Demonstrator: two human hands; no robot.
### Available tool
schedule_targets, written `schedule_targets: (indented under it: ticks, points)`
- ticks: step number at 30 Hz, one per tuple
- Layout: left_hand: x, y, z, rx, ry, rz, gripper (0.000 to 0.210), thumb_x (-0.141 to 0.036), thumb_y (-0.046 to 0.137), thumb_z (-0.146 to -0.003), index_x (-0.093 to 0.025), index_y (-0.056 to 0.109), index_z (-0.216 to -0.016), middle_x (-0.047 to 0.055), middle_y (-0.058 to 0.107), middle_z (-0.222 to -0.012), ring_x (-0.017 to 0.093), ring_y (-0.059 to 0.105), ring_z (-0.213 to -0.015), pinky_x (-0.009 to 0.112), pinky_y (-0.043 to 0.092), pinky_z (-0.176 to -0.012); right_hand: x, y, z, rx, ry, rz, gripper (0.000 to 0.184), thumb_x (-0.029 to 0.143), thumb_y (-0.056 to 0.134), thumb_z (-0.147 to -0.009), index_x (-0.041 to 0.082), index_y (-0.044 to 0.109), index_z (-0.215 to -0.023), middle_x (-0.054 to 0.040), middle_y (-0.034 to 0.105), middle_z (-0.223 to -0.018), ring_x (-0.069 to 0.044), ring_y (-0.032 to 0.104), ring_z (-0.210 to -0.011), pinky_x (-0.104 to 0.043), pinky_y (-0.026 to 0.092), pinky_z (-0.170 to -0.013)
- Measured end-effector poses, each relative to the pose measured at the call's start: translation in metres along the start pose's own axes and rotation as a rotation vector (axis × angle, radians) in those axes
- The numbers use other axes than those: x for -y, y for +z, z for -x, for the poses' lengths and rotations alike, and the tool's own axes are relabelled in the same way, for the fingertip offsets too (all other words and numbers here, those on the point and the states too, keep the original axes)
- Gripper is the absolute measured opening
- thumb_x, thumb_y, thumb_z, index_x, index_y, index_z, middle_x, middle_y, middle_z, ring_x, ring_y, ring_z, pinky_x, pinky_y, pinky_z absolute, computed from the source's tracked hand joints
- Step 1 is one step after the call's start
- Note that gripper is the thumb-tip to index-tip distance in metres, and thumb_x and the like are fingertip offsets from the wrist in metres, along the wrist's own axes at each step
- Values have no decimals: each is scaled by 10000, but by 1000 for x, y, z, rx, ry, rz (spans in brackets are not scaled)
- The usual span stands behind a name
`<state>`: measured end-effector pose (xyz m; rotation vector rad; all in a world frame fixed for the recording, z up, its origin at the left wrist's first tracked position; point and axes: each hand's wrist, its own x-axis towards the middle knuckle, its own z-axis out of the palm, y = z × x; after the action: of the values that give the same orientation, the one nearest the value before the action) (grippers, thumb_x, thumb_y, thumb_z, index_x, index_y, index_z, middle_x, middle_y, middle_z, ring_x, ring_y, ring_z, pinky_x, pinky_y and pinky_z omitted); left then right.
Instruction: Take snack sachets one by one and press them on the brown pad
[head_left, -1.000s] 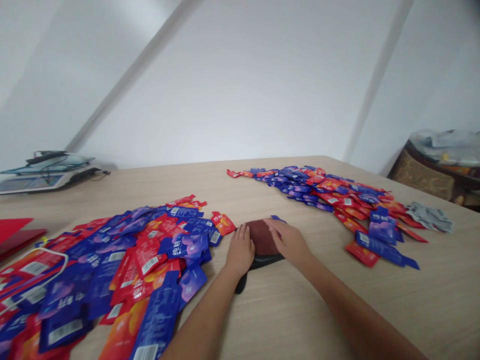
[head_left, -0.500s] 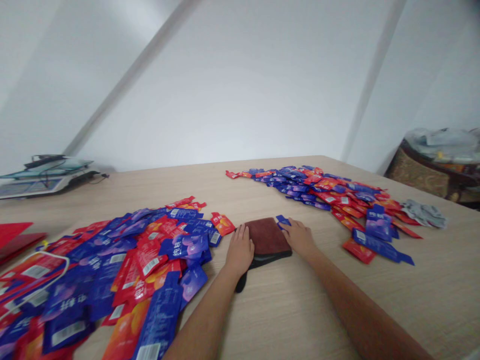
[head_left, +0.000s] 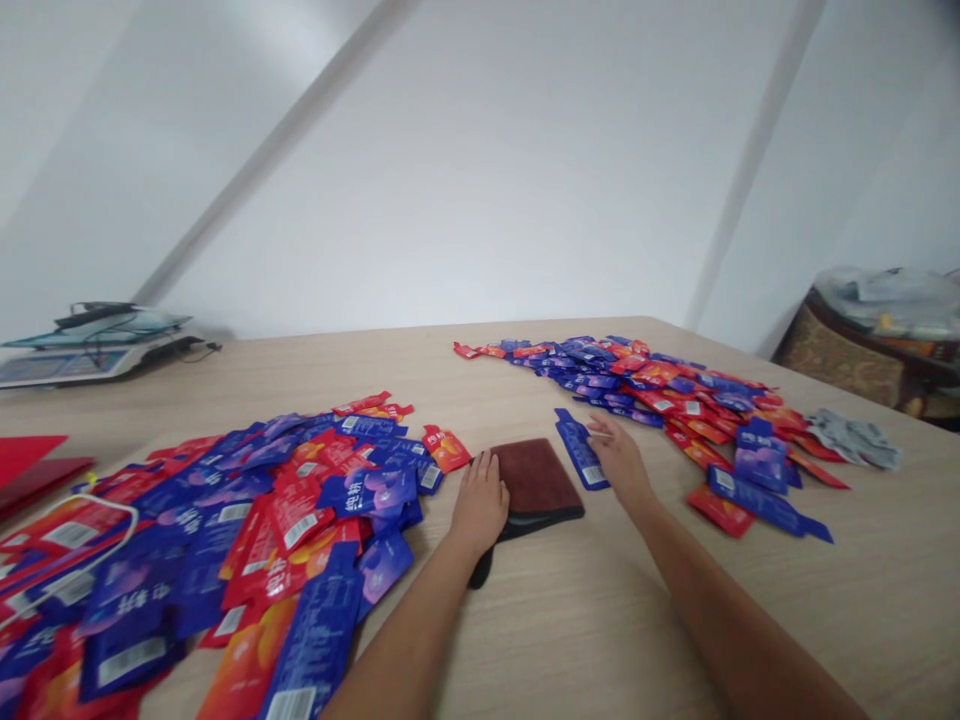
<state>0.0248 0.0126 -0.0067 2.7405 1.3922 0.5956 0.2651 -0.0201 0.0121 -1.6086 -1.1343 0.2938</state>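
My left hand (head_left: 481, 503) lies flat on the left edge of a brown suede-like pad (head_left: 532, 475), fingers stretched out. A black layer shows beneath the pad's front edge. To the pad's right, a flat blue packet (head_left: 579, 450) with a white barcode lies on the table. At that packet's right edge is my right hand (head_left: 619, 455), its fingers slightly bent and apart; whether they touch the packet I cannot tell. A single red packet (head_left: 445, 447) lies just behind my left hand.
A heap of red and blue packets (head_left: 300, 490) spreads over the table's left side. Another pile (head_left: 637, 375) stretches across the back right, beside grey gloves (head_left: 855, 438). A scale (head_left: 82, 360) with things on it stands far left. Behind the right edge is a patterned chair (head_left: 840, 350).
My right hand has moved off the pad's right edge, slightly rightward and up. The blue packet, mostly covered before, now shows fully beside the pad. My left hand has stayed in place.
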Motion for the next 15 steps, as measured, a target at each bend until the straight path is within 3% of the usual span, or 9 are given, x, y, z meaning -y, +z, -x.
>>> schedule_targets:
  ticks: [2, 6, 9, 12, 15]
  points:
    - [-1, -1, 0, 2, 2, -3, 468, -201, 313, -886, -28, 378, -1316, 181, 363, -1413, 238, 307, -1320, 412, 252, -1084, 8, 15, 10, 30, -57, -20, 484, 215, 424, -780, 179, 454, -1261, -113, 561, -1151, -195, 594, -975, -354, 499, -825]
    - [-1, -2, 0, -11, 18, -11, 468, -188, 315, -882, -19, 380, -1313, 192, 360, -1411, 243, 308, -1318, 414, 254, -1082, 27, 35, 31, 125, -329, 279, 434, 232, 411, -820, 143, 503, -1234, -148, 499, -1261, -231, 445, -1186, -411, 382, -990]
    - [0, -2, 1, -13, 21, -16, 467, -184, 312, -881, -20, 382, -1312, 189, 364, -1410, 244, 316, -1314, 413, 263, -1079, 43, 33, 44, 339, -490, 500, 379, 263, 375, -874, 142, 571, -1175, -130, 553, -1233, -223, 461, -1167, -395, 331, -1021]
    - [0, -1, 1, -6, 24, -16, 468, -182, 313, -876, -20, 387, -1308, 188, 374, -1404, 244, 317, -1314, 412, 260, -1080, 59, 29, 55, 557, -533, 704, 410, 353, 411, -875, 105, 601, -1141, -156, 600, -1175, -245, 509, -1116, -378, 353, -985]
    - [0, -1, 1, -16, 29, -9, 463, -189, 304, -879, -33, 389, -1307, 186, 373, -1406, 242, 317, -1314, 421, 267, -1074, 77, 28, 65, 611, -538, 880, 464, 388, 447, -852, 44, 605, -1121, -211, 614, -1126, -289, 532, -1081, -388, 381, -939]
